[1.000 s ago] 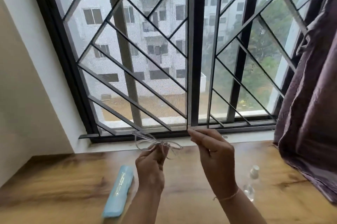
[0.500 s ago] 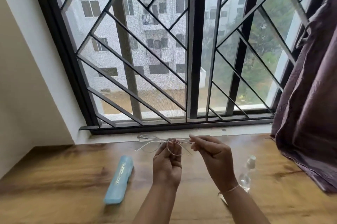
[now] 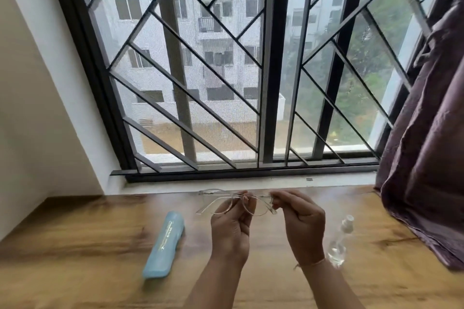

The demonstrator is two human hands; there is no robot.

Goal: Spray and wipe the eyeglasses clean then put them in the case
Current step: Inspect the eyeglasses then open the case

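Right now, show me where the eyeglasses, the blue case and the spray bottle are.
blue case (image 3: 164, 244), head view, middle of its lid.
spray bottle (image 3: 337, 250), head view, its clear lower body.
eyeglasses (image 3: 262, 205), head view, the clear lens on the bottle's side.

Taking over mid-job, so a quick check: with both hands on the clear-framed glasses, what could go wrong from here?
The thin clear-framed eyeglasses are only pinched in the fingertips of the left hand and right hand above the wooden table; a slip could drop them. The small clear spray bottle stands close beside the right wrist and might get knocked over.
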